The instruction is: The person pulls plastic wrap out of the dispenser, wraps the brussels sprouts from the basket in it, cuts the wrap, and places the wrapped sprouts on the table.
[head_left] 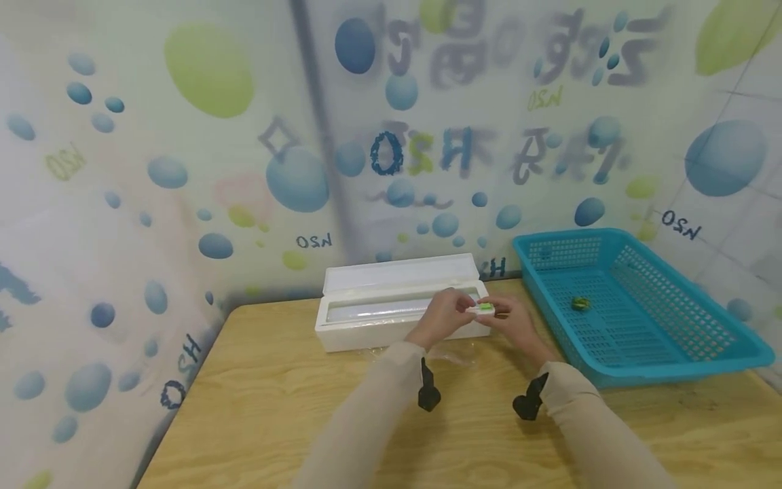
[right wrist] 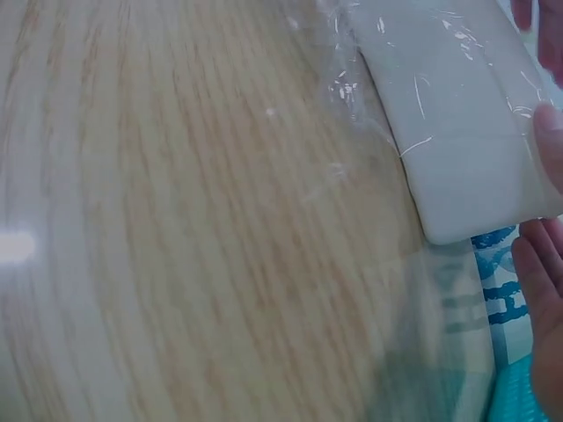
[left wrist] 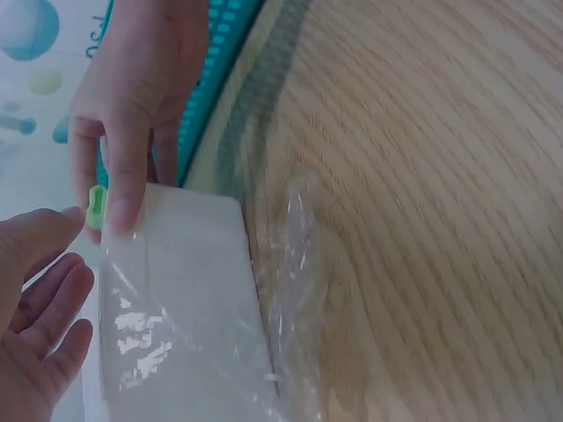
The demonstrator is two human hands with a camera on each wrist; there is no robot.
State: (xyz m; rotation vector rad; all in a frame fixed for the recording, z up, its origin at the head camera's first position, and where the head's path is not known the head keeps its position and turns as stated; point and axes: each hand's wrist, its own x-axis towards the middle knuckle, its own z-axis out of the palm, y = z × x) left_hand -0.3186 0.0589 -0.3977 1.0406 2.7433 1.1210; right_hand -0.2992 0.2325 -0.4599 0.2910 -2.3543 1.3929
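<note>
In the head view, a long white box (head_left: 360, 334) lies on the table with its lid (head_left: 400, 274) raised at the back. A roll of clear film (head_left: 379, 310) rests inside. Above its right end, both hands hold a small white piece with a green slider (head_left: 485, 306). My left hand (head_left: 444, 314) grips it from the left, one fingertip right at the green part in the left wrist view. My right hand (head_left: 512, 322) pinches it from the right, thumb in front and fingers behind. In the right wrist view, the right hand (right wrist: 544, 290) shows only partly.
A turquoise plastic basket (head_left: 611, 371) stands at the right, with a small green bundle (head_left: 580, 303) in it. Loose clear film (left wrist: 299, 255) hangs along the box front onto the wooden table (head_left: 275, 407). A patterned curtain (head_left: 256, 149) rises behind the table.
</note>
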